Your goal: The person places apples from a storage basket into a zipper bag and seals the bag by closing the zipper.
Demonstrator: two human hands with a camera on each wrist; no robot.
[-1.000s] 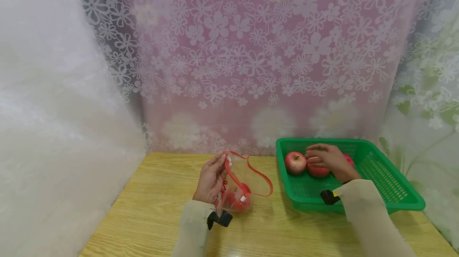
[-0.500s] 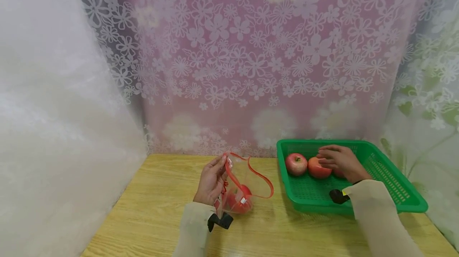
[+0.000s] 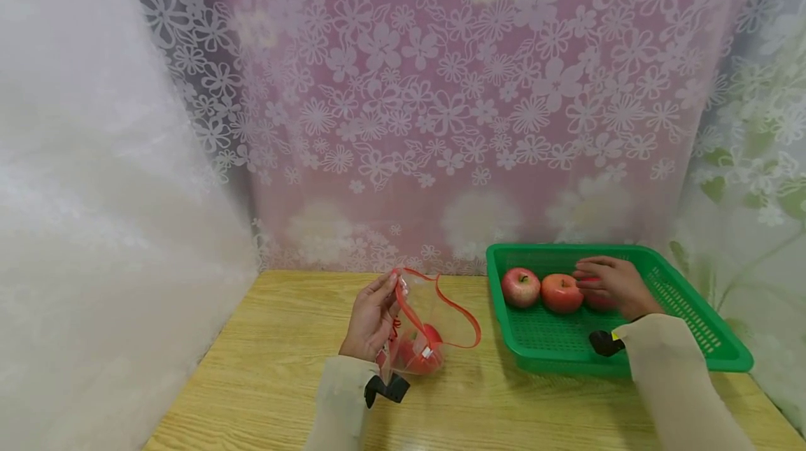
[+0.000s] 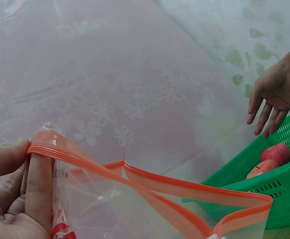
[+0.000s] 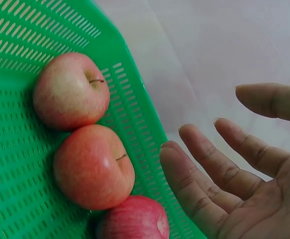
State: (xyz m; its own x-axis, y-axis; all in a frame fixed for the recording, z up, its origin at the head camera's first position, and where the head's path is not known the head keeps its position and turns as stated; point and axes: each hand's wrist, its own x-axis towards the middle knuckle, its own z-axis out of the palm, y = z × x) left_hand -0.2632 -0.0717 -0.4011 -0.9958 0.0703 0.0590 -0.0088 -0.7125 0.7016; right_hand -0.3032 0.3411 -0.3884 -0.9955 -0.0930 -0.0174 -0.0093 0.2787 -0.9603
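My left hand [image 3: 370,317] pinches the orange-red zip edge of a clear plastic zip bag [image 4: 154,204] between thumb and fingers, and the bag's mouth gapes wide. A red apple [image 3: 420,353] shows through the plastic at the bag's bottom. Over the green basket [image 3: 541,361] hovers my right hand [image 3: 613,284], fingers spread and holding nothing. Below it is a dark red apple [image 5: 135,219], partly covered by the hand in the head view. An orange-red apple [image 5: 94,167] and a pinkish apple [image 5: 71,90] sit in a row with it along the basket's back side.
The wooden table [image 3: 264,367] carries the bag on the left of the basket. A flowered pink curtain [image 3: 409,122] hangs right behind the table, with pale sheets on both sides. Each wrist wears a small black camera.
My right hand has shifted to the right over the basket, from above the orange-red apple to above the dark red one. The left hand and bag have stayed almost still.
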